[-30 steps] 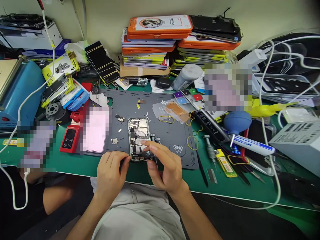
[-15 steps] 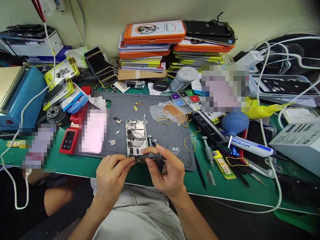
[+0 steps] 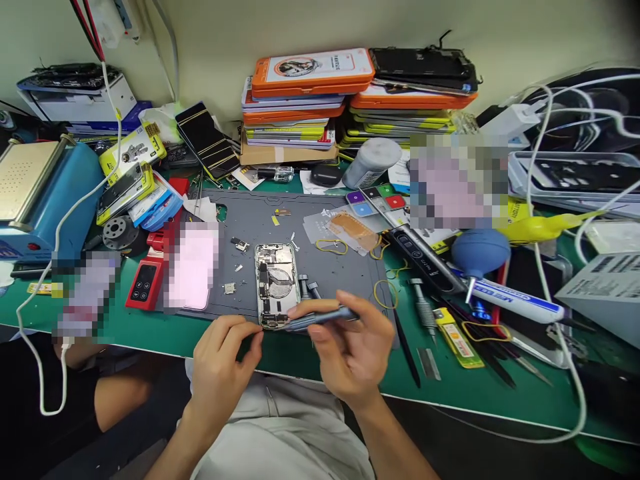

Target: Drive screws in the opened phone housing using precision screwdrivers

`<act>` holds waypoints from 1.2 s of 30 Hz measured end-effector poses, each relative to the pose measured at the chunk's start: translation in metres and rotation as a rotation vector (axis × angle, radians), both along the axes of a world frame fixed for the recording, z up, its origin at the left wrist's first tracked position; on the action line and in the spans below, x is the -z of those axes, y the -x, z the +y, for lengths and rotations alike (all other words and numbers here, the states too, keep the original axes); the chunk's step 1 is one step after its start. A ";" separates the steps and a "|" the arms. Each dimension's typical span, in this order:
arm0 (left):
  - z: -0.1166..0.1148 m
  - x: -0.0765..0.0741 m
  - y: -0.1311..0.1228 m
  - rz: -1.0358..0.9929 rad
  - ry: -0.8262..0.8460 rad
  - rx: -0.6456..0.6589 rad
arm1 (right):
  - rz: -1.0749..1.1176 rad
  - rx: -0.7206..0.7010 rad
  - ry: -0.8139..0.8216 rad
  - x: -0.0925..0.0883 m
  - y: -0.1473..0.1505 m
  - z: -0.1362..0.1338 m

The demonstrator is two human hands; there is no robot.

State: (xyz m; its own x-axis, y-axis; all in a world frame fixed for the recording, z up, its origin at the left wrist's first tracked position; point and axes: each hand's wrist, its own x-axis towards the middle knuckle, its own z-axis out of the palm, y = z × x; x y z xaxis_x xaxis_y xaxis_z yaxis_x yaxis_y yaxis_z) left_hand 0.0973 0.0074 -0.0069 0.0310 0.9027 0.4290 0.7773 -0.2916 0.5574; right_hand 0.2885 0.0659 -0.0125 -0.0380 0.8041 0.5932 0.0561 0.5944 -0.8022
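Observation:
An opened phone lies on the grey mat, its battery-less case showing boards and a round charging coil. My left hand is closed at the phone's lower left corner, with thumb and fingertips at its edge. A slim grey-blue screwdriver is held in my right hand, nearly level, its tip end pointing left at the phone's bottom edge. The tip itself is too small to make out. Beside the phone's right edge lie two more screwdrivers, partly behind my right fingers. Small loose parts lie left of the phone.
A pink-screened phone lies left on the mat, by a red device. Rightward are a black pen-like tool, a blue air blower and a white cable. Boxes are stacked behind. Someone's leg shows lower left.
The screwdriver has tilted flatter, and my right hand has shifted right and opened out around it. My left fingertips have drawn slightly left and down at the phone's corner. The view has shifted slightly.

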 end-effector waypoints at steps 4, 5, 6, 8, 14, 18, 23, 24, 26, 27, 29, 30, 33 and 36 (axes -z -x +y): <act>0.000 -0.006 0.011 0.071 -0.076 -0.091 | 0.149 0.070 0.173 -0.014 -0.005 0.002; 0.001 -0.007 0.014 0.096 -0.093 -0.111 | 0.120 0.051 0.240 -0.019 -0.007 0.003; 0.001 -0.008 0.018 0.120 -0.104 -0.125 | 0.051 0.020 0.309 -0.025 -0.010 0.003; 0.003 -0.009 0.022 0.149 -0.110 -0.133 | -0.191 -0.060 0.438 -0.034 -0.015 0.003; 0.003 0.005 0.024 0.099 -0.124 -0.093 | -0.814 -0.163 0.444 -0.039 -0.011 0.007; 0.002 0.019 0.025 0.131 -0.260 -0.081 | -0.938 -0.116 0.337 -0.035 -0.007 0.012; 0.003 0.026 0.025 0.202 -0.311 -0.114 | -1.095 -0.164 0.378 -0.043 0.000 0.017; 0.003 0.027 0.025 0.207 -0.319 -0.119 | -1.121 -0.182 0.420 -0.046 0.002 0.018; 0.004 0.027 0.024 0.210 -0.339 -0.126 | -1.165 -0.205 0.503 -0.052 0.006 0.020; 0.004 0.027 0.024 0.209 -0.349 -0.129 | -1.183 -0.212 0.536 -0.054 0.008 0.021; 0.003 0.028 0.023 0.206 -0.361 -0.134 | -1.217 -0.220 0.578 -0.058 0.012 0.022; 0.003 0.028 0.023 0.204 -0.365 -0.136 | -1.234 -0.223 0.591 -0.058 0.013 0.022; 0.002 0.029 0.023 0.202 -0.361 -0.138 | -1.274 -0.225 0.609 -0.058 0.015 0.022; 0.002 0.028 0.023 0.203 -0.350 -0.141 | -1.307 -0.214 0.605 -0.057 0.016 0.021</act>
